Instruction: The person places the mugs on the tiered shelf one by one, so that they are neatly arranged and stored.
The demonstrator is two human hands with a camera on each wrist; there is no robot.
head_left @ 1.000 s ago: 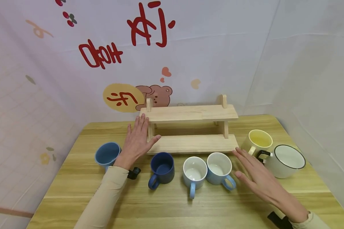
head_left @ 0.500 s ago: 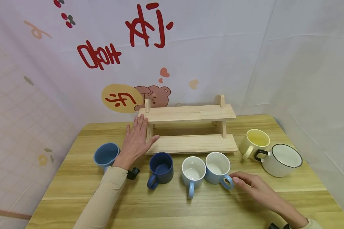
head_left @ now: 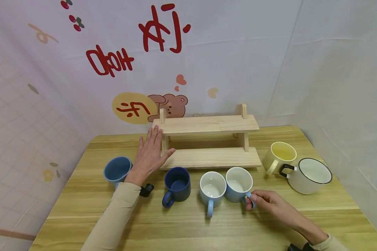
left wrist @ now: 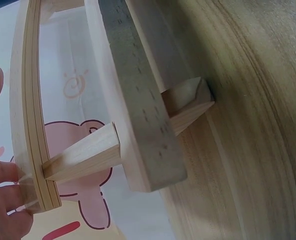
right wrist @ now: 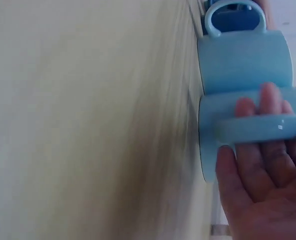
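My right hand [head_left: 271, 205] holds the handle of a light blue mug [head_left: 236, 193] with a white inside, which stands on the table. In the right wrist view, fingers [right wrist: 260, 170] pass through its handle [right wrist: 268, 128]. A second light blue mug [head_left: 212, 200] stands upright right beside it. My left hand [head_left: 149, 155] rests with straight fingers on the left end of a two-tier wooden shelf [head_left: 207, 158]. The left wrist view has its fingertips at the end of the upper board [left wrist: 32, 125]. Between the left arm and the light blue mugs stands a navy mug [head_left: 180, 190].
A blue mug [head_left: 116, 169] stands at the left, partly behind the left arm. At the right are a yellow mug [head_left: 279, 158] and a white mug [head_left: 306, 183] with a black rim. Behind the table [head_left: 191, 230] hangs a printed cloth [head_left: 238, 62].
My right hand has come down from near the shelf's right end to the right-hand light blue mug, and its fingers have gone into the handle. My left hand stays on the shelf.
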